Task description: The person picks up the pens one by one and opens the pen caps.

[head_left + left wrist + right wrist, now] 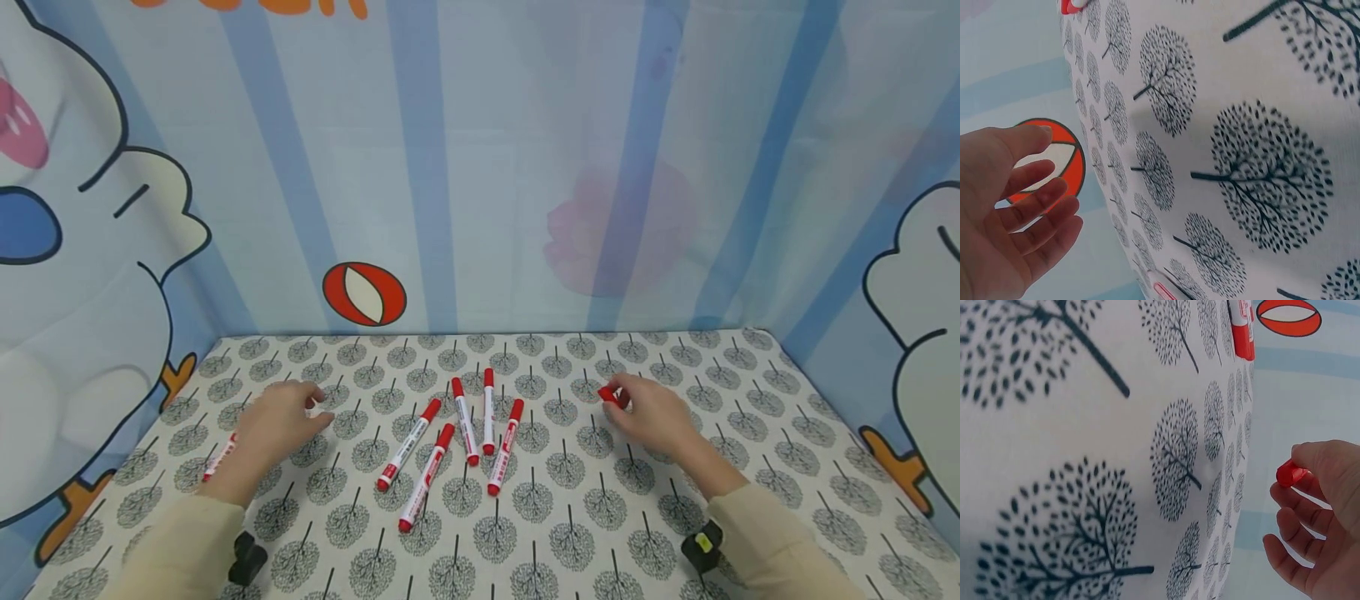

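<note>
The right hand pinches a red cap, its long axis roughly sideways, exposed end pointing left toward the markers; the left hand has loosely bent, unburdened fingers.

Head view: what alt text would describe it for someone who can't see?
A person's right grip pinches a red piece over a tree-patterned cloth; the left grip is empty. Five markers lie between them, a sixth partly behind the left forearm.
</note>
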`<state>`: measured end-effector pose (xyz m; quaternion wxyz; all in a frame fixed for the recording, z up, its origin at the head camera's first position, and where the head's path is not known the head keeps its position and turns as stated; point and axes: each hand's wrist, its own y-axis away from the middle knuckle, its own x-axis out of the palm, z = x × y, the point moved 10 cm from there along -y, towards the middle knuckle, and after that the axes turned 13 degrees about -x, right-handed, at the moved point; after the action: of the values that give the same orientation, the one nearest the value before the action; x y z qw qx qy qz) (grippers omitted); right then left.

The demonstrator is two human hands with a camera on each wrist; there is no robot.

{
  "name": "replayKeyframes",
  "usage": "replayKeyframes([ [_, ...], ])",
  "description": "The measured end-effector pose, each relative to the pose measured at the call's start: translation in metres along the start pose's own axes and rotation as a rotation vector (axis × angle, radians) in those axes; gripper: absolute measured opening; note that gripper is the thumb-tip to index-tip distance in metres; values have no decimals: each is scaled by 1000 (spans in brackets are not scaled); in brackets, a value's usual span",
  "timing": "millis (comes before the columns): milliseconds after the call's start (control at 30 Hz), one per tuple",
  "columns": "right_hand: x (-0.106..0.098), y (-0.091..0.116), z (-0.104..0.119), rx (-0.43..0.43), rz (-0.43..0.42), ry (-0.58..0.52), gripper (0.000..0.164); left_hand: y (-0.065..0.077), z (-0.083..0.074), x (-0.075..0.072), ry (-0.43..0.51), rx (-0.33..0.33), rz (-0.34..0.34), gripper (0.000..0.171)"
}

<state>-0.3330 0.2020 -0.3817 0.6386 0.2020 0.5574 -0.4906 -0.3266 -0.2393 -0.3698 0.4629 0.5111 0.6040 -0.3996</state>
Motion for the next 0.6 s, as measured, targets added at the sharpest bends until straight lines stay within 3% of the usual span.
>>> replayKeyframes([
  [233,0,3,-17,50,33,20,21,3,-19,1,15,69,-49,31],
  [600,4,11,-44,158,89,-3,24,6,-40,16,38,97,-29,29],
])
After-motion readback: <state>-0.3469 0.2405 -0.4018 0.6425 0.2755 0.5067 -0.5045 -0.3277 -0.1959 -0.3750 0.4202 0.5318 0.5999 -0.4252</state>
